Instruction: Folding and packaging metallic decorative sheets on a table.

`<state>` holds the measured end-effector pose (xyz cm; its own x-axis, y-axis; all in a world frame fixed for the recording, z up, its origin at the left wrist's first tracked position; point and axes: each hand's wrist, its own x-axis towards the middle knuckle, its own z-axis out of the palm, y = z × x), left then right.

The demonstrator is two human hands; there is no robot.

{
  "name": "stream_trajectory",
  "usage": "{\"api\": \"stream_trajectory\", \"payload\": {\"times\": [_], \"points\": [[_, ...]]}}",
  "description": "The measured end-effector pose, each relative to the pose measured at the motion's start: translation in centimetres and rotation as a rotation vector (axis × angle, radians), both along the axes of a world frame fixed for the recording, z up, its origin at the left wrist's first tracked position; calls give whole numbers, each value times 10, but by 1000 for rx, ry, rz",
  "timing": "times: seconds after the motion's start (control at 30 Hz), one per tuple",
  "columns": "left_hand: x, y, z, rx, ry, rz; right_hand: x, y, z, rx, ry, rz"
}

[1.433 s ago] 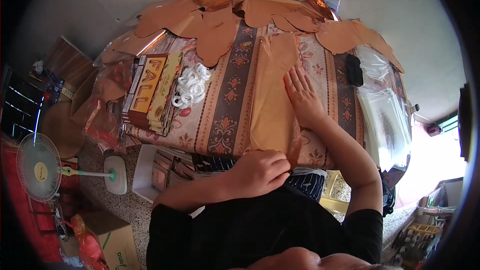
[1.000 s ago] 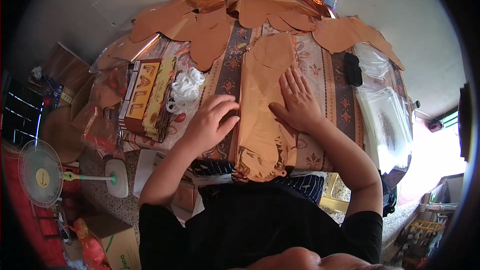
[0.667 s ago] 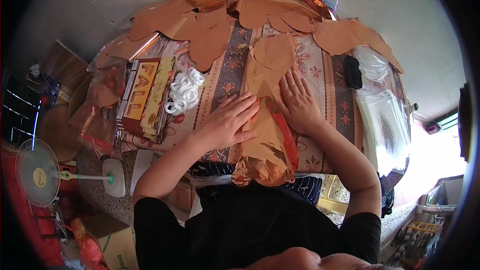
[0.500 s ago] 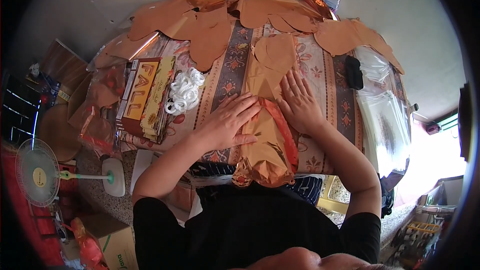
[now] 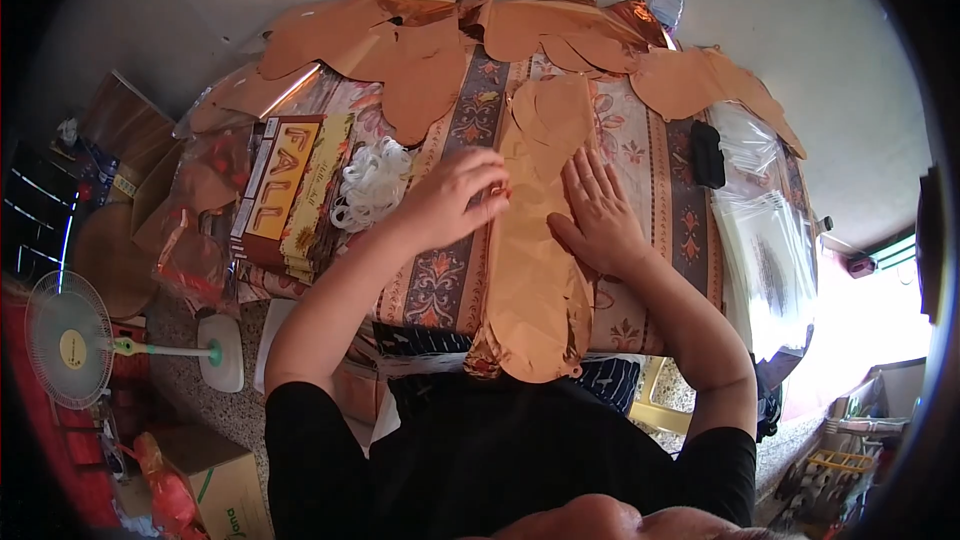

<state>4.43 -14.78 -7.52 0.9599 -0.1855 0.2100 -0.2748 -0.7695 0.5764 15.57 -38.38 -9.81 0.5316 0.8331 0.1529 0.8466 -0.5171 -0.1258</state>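
A flat, uninflated copper-coloured foil balloon [image 5: 540, 280] lies lengthwise in front of me, its near end reaching the table's front edge. My left hand [image 5: 455, 200] is at the foil's left edge, fingers curled and thumb close to them, with a small shiny bit of the edge showing between. My right hand [image 5: 603, 215] lies flat with fingers stretched, partly on the foil's right edge and partly on the patterned tablecloth [image 5: 625, 130].
More flat copper foil balloons [image 5: 425, 70] spread along the far edge. Left are a stack of printed packets [image 5: 290, 190] and white ribbon coils [image 5: 372, 185]. Clear plastic sleeves [image 5: 765, 250], a black pouch [image 5: 708, 153] and a plastic bottle [image 5: 668, 2] sit right. A fan [image 5: 70, 340] stands left.
My left hand has lifted and drawn up and left, from flat to curled. The near foil, crumpled with a reddish strip before, now lies flatter and wider. My right hand has barely moved.
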Motion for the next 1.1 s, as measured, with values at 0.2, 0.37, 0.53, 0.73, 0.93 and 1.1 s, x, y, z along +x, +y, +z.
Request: {"api": "stream_trajectory", "payload": {"times": [0.2,0.37,0.53,0.73,0.93,1.1], "points": [[34,17,-12,329,-263,100,-1,0,-2,45,-14,21],[38,16,-13,284,-199,87,-1,-1,-4,39,-22,12],[42,18,-18,360,-281,71,-1,-2,-3,36,-22,19],[44,21,-18,382,-177,63,2,-1,-6,30,-42,29],[38,15,-10,379,-169,75,0,0,-3,34,-55,34],[7,-7,-8,295,-308,-26,0,-2,-4,44,-53,42]]}}
